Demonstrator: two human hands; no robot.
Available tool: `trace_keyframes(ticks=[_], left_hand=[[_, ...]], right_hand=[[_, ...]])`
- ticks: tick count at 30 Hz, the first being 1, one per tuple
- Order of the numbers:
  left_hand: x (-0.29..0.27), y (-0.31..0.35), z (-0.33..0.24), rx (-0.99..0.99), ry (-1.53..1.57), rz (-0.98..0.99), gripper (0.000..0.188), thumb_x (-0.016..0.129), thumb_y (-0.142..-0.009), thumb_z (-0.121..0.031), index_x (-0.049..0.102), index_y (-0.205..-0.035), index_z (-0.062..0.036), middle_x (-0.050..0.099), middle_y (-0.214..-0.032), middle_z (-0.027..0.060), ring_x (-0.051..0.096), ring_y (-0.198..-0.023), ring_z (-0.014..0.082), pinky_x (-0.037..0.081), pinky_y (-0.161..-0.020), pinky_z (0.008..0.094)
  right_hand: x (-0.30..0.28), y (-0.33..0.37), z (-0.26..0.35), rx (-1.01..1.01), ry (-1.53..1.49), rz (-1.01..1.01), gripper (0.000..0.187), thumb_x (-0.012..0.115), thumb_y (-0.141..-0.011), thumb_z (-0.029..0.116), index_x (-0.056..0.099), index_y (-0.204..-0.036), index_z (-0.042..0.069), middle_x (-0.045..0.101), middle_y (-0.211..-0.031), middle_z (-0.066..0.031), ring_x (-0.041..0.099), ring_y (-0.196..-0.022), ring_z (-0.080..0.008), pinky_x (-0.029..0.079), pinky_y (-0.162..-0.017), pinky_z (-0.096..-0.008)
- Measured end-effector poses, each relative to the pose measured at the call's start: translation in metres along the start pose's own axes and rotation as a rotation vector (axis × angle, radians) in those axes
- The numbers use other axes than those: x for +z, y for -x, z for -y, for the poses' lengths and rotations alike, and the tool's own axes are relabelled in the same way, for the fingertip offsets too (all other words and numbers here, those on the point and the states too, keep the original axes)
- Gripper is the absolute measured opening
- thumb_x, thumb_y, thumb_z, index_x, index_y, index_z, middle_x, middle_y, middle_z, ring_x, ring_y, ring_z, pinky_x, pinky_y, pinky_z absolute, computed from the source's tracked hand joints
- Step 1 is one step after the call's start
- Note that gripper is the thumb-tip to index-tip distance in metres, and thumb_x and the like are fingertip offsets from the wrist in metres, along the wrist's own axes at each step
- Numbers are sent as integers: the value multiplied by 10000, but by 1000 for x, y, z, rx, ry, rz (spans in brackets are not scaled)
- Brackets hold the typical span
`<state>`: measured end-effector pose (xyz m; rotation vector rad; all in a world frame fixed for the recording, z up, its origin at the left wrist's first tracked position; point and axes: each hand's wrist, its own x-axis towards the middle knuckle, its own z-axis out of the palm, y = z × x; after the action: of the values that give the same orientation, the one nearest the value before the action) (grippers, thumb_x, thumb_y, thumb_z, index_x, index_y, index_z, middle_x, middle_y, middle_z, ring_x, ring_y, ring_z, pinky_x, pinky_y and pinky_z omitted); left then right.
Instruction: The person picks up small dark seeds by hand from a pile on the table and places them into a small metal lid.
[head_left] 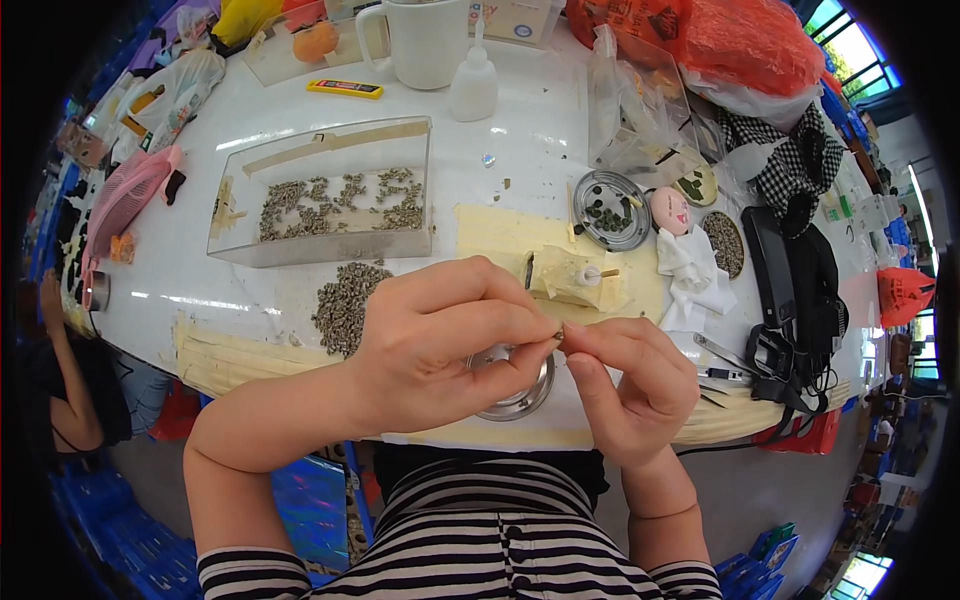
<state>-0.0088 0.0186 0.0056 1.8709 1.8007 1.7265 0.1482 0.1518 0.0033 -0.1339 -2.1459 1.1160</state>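
My left hand (440, 335) and my right hand (640, 385) meet fingertip to fingertip over the table's near edge. Both are closed in a pinch on a tiny metal part (558, 337), too small to make out its exact kind. Beneath them, partly hidden by my left hand, is a round shiny metal dish (527, 402). A heap of small grey metal parts (345, 308) lies just beyond my left wrist. Past my fingertips stands a block wrapped in cream tape (562, 277), with a white nozzle and a thin stick on it.
Behind the heap, a clear plastic box (330, 248) holds more metal parts. A white squeeze bottle (474, 88), a jug (427, 45) and a yellow cutter case (345, 89) sit farther back. Rightward are a dish of dark pieces (612, 238), crumpled tissue (690, 265) and tweezers (722, 352).
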Motion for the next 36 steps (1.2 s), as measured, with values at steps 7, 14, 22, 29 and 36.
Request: trace_keyframes(ticks=[7,14,22,29,36], left_hand=[[2,0,2,154,-47,7,284,814,-675,36,758,-941,-45,692,-881,63,676,-695,172,531,-559,250],[3,0,-2,101,-94,20,253,811,-674,30,748,-909,-38,688,-839,61,661,-670,161,521,-551,257],[2,-2,1,11,-47,47,214,802,-685,36,732,-877,-27,685,-811,71,658,-663,159,517,-555,252],[2,-1,0,16,-36,-2,217,798,-696,57,734,-889,-16,684,-819,82,656,-671,142,508,-547,239],[2,0,0,28,-10,-23,245,795,-703,68,744,-929,-11,688,-845,84,658,-682,136,522,-555,231]], right_hand=[[-4,-1,-4,241,-345,111,136,764,-812,-5,730,-943,-19,706,-841,-98,653,-713,-156,501,-655,-252],[-1,-1,-1,-43,26,6,183,812,-759,0,718,-916,9,703,-843,-81,663,-695,-176,522,-606,-264],[4,-2,2,-250,244,-35,295,828,-729,-5,745,-1010,20,705,-864,-83,679,-704,-183,549,-576,-286],[2,0,3,-143,161,-18,292,813,-754,-15,754,-1038,17,714,-882,-96,674,-702,-171,538,-578,-266],[-3,0,-1,9,-56,41,257,779,-800,-23,752,-1056,-7,722,-894,-111,670,-723,-144,515,-604,-239]])
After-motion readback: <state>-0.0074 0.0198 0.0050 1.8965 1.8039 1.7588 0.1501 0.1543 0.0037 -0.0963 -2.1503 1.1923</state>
